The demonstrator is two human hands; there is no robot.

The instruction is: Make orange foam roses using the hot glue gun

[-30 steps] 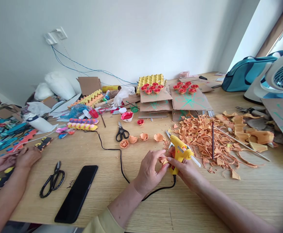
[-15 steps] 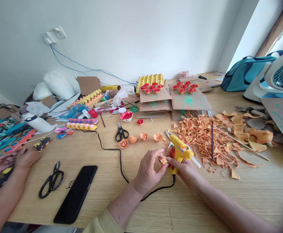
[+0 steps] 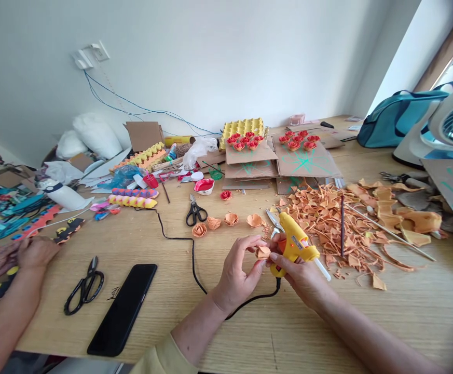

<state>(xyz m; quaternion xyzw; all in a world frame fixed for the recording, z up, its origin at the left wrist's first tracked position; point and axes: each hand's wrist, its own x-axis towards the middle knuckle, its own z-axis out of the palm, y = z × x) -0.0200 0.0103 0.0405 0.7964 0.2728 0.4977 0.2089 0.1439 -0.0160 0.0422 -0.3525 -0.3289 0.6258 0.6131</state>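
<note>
My left hand (image 3: 237, 275) pinches a small orange paper flower (image 3: 263, 252) between thumb and fingers. Wrapped round the handle of a yellow hot glue gun (image 3: 295, 236) is my right hand (image 3: 304, 278), its thumb touching the flower's edge. A white glue stick (image 3: 323, 270) pokes out of the gun's back, and a black cord (image 3: 257, 297) runs from its base under my left wrist. Beyond my hands several orange flowers (image 3: 231, 219) stand in a row, with one red flower (image 3: 226, 195) behind them. Silver blades (image 3: 275, 221) lie partly hidden behind the gun.
Orange carton scraps (image 3: 323, 218) are heaped at right, a dark stick (image 3: 342, 226) on them. Red flowers stand on cardboard (image 3: 307, 165). Black scissors (image 3: 196, 212), larger scissors (image 3: 84, 291) and a phone (image 3: 123, 310) lie left. Another person's hands (image 3: 35, 254) hold a black-and-yellow piece at far left.
The glue gun has tilted and shifted slightly right, away from the flower. My left hand has turned the orange flower a little and still holds it.
</note>
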